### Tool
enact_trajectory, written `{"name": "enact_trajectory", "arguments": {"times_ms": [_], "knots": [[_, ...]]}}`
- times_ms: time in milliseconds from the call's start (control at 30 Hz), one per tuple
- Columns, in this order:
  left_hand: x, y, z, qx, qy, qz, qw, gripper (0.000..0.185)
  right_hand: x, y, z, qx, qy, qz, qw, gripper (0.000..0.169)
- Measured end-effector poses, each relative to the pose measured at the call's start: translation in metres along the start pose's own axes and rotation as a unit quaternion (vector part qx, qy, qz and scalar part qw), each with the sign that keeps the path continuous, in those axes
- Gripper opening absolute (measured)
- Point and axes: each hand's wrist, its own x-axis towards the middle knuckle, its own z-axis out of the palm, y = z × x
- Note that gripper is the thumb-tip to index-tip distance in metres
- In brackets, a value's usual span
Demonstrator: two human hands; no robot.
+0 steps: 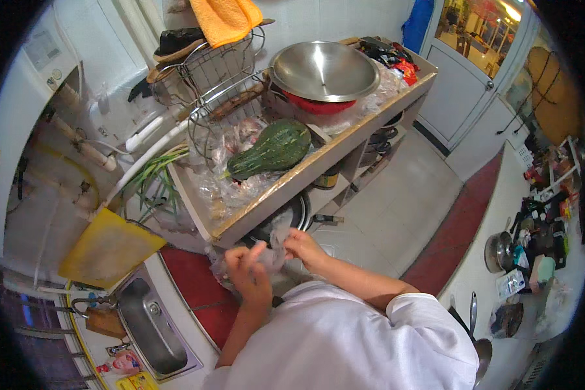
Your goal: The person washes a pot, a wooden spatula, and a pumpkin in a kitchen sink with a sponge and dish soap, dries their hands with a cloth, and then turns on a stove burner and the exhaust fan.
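Note:
My right hand (306, 249) pinches the upper part of a thin, clear plastic bag (279, 237) just in front of a long wooden shelf unit (278, 194). Close by on its left, my left hand (249, 277) has its fingers bent against the bag's side; blur hides whether they grip it. More of the bag hangs behind that hand, and its contents cannot be made out. On the shelf top lies a large dark green squash (273, 148), resting among crumpled plastic bags (214, 195).
A steel bowl (324, 70) sits in a red basin (317, 103) on the shelf. Green onions (151, 183) and a yellow board (107, 248) stand left, above a steel sink (153, 317). At right, a counter (473, 263) carries a small pot (498, 251). A pan handle (327, 219) juts out below the shelf.

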Motion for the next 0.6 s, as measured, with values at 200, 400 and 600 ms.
{"name": "enact_trajectory", "arguments": {"times_ms": [200, 400, 600], "knots": [[0.031, -0.001, -0.007, -0.132, 0.116, -0.174, 0.969, 0.052, -0.020, -0.019, -0.036, -0.032, 0.082, -0.040, 0.995, 0.015], [0.020, -0.004, -0.017, -0.218, 0.099, -0.242, 0.940, 0.049, -0.039, 0.002, -0.040, -0.065, 0.066, -0.053, 0.994, 0.033], [-0.019, -0.011, -0.001, 0.019, -0.027, -0.041, 0.999, 0.042, -0.045, 0.020, 0.029, -0.213, -0.141, -0.159, 0.954, 0.053]]}}
